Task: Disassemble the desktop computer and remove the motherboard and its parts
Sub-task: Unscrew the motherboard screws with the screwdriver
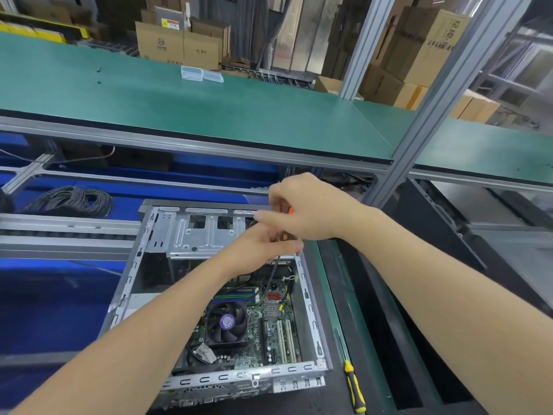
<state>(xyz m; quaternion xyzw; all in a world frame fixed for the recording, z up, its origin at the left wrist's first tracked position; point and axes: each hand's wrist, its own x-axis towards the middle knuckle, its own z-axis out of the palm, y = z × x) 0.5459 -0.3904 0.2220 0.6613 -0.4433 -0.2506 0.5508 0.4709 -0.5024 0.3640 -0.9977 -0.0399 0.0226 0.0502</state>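
Observation:
An open desktop case (pixel 308 295) lies flat in front of me, its green motherboard (pixel 269 327) exposed inside. A black CPU fan (pixel 226 323) with a purple label sits on the board, white slots (pixel 285 336) to its right. Above the case's far right corner my right hand (pixel 311 209) grips the orange-and-black handle of a screwdriver (pixel 270 280), whose dark shaft runs down toward the board. My left hand (pixel 263 250) is closed around the same tool just below. The silver drive cage (pixel 203 235) fills the case's far end.
A second screwdriver (pixel 353 384) with a yellow-and-black handle lies on the bench right of the case. A coil of grey cable (pixel 71 200) sits far left. Clear plastic boxes (pixel 202 74) rest on the green upper shelf (pixel 209 109). An aluminium post (pixel 434 106) rises at right.

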